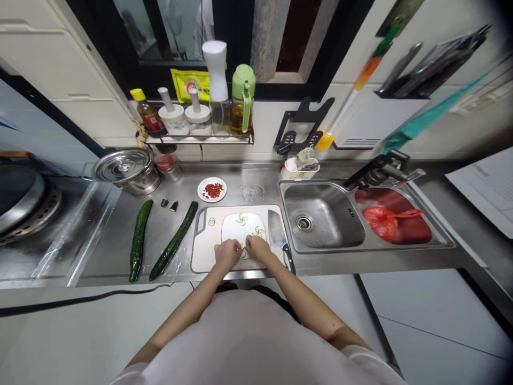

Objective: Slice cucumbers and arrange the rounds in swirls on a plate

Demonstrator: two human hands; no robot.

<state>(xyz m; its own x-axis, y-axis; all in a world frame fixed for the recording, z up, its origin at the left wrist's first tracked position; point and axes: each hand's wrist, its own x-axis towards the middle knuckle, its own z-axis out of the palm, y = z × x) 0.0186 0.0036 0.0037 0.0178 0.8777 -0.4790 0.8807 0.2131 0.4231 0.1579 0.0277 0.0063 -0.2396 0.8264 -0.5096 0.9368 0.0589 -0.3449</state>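
Note:
A white square plate [236, 227] lies on the cutting board [206, 248], with pinwheels of thin cucumber strips [241, 218] laid on it. Over the plate's near edge, my left hand [227, 254] and my right hand [258, 250] meet with pinched fingertips. Both seem to hold a small cucumber slice [242, 246], mostly covered by the fingers. More cucumber slices [211, 221] sit at the board's left. A kitchen knife [277, 230] rests along the board's right side, handle toward me. Left of the board are two whole-looking cucumbers [140, 240] [174, 243] and cut-off ends [173, 206].
A small dish of chopped red pieces [212, 190] stands behind the board. At right is a double sink [324, 214] holding a red plastic bag [385, 222]. A lidded pot [128, 171] and a pan [20, 195] are at left; a seasoning rack [200, 140] hangs behind.

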